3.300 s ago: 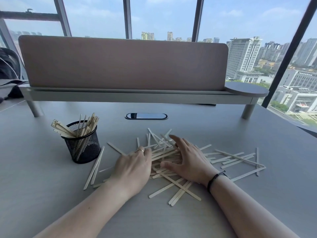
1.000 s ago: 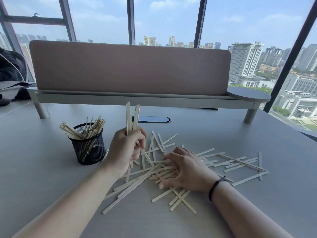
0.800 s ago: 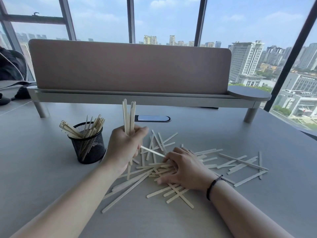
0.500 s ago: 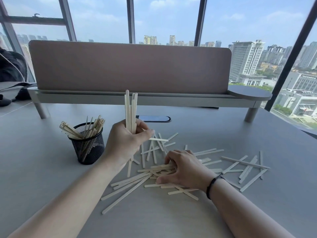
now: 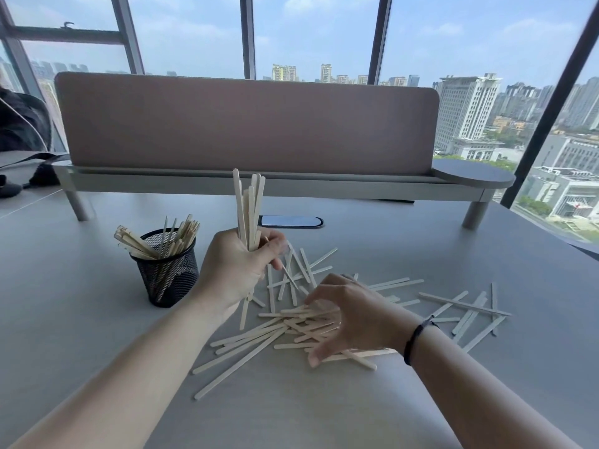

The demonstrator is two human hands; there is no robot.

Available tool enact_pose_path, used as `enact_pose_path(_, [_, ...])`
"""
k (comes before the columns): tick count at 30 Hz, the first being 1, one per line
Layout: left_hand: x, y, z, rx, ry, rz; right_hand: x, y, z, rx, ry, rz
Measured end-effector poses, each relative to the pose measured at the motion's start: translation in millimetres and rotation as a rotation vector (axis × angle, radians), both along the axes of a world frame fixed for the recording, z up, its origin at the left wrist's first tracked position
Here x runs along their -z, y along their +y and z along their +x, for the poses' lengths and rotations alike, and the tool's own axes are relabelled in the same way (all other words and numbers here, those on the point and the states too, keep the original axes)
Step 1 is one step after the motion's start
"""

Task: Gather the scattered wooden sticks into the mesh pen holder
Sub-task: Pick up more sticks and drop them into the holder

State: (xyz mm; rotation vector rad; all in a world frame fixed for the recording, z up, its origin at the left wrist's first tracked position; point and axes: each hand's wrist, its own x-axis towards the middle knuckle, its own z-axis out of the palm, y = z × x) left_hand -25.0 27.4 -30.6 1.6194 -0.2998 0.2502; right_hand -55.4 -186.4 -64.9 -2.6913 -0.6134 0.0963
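L hand (image 5: 236,270) round sticks (image 5: 248,205) upright

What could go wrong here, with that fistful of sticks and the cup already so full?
The left hand grips an uneven upright bundle of sticks; loose ones might slip out on the way over. The mesh pen holder already holds many sticks fanning over its rim, so pushing more in could jam or tip it. The right hand is raking the pile of sticks and may scatter some farther.

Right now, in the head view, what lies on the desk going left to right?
Mesh pen holder → left hand gripping an upright bundle of sticks → right hand on the central pile → scattered sticks.
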Motion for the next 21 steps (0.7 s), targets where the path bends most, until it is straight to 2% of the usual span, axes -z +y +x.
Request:
enact_pose_path(8, [-1.9, 2.5, 2.0, -0.118, -0.143, 0.122, -16.4, -16.9, 1.7, 0.038, 0.116, -0.127])
enact_pose_path(18, [3.8, -0.2, 0.7, -0.13, -0.166, 0.145, -12.5, -12.0, 6.9, 0.035, 0.09, -0.034])
enact_pose_path(21, [8.0, -5.4, -1.8, -0.098, -0.153, 0.095, -11.7, -11.2, 6.8, 0.024, 0.102, -0.039])
